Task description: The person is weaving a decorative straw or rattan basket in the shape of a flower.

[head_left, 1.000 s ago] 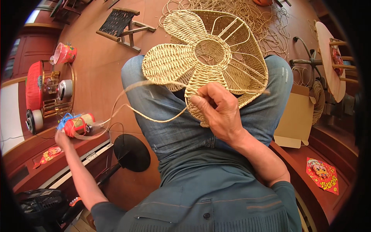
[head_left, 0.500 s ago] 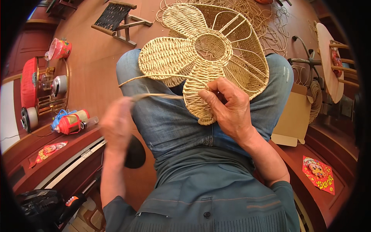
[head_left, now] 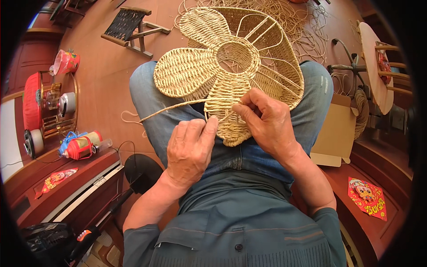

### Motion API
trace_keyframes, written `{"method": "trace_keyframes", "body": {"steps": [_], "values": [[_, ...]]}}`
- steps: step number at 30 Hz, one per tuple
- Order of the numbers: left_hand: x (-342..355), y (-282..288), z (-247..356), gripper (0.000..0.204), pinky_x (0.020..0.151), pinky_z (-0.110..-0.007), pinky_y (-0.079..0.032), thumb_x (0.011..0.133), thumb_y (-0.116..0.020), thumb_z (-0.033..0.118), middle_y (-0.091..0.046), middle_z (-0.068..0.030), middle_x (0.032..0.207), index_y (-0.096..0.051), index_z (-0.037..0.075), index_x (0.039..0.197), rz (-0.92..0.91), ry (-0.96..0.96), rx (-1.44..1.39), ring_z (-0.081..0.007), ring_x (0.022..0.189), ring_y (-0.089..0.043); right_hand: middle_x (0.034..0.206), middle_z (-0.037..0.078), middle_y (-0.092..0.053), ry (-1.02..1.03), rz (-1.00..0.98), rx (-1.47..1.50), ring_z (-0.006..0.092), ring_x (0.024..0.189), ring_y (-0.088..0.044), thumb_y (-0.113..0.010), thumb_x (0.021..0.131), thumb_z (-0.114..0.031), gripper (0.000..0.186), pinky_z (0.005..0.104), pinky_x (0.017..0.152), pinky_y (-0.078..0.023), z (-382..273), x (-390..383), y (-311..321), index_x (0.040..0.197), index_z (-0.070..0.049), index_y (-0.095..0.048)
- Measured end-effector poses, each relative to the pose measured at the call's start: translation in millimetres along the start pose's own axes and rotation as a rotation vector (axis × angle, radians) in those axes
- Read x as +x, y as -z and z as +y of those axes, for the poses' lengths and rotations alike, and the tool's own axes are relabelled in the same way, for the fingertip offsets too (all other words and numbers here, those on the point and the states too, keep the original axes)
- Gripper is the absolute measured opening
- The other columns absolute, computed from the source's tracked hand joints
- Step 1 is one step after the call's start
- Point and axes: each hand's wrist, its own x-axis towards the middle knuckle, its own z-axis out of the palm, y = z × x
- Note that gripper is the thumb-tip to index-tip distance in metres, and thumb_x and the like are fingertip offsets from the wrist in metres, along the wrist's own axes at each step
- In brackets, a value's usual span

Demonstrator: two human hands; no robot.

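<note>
On my jeans-covered lap rests a pale straw woven basket (head_left: 284,66) with a flower-shaped piece (head_left: 182,71) on top; its left and lower petals are woven, while those on the right show bare frames. My left hand (head_left: 190,151) is at the lower petal's left edge, fingers curled and fingertips by the cord; what they hold is partly hidden. My right hand (head_left: 267,124) pinches cord on the lower petal (head_left: 229,89), near its middle. A loose cord (head_left: 164,110) trails leftward from that petal across my left thigh.
A small stool (head_left: 126,26) stands ahead. Coiled cord (head_left: 307,35) lies beyond the basket. A flask (head_left: 84,147), kettle (head_left: 66,104) and red bucket (head_left: 66,62) are left. A cardboard box (head_left: 333,133), wheeled chair base (head_left: 351,66) and round wooden board (head_left: 371,58) are right.
My left hand has swept in from the far left, drawing cord, to the lower petal beside my right hand. The long loop of cord now lies more leftward and slack. My right hand stays on the petal.
</note>
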Motion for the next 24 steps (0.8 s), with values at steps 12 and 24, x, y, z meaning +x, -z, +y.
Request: {"method": "trace_keyframes", "body": {"steps": [12,24], "values": [[9,13,20,0.050,0.068,-0.037,-0.053,0.099,-0.070,0.016,-0.064,-0.0072,0.083,-0.064,-0.009,0.142,-0.285,-0.034,0.033,-0.0243,0.076,-0.065,0.080,0.015,-0.072,0.150,-0.018,-0.069,0.0340,0.074,-0.074,-0.076,0.098,-0.016,0.014,0.0440,0.065,-0.057,-1,12,-18,0.094,-0.005,-0.068],[26,26,19,0.038,0.059,-0.038,-0.052,0.104,-0.069,0.013,-0.064,-0.0069,0.070,-0.064,-0.001,0.139,-0.483,0.753,-0.877,-0.0170,0.058,-0.063,0.088,0.015,-0.071,0.294,-0.076,-0.223,0.0351,0.078,-0.075,-0.071,0.098,-0.003,0.020,0.0461,0.066,-0.057,-1,-16,-4,0.112,-0.003,-0.056]]}}
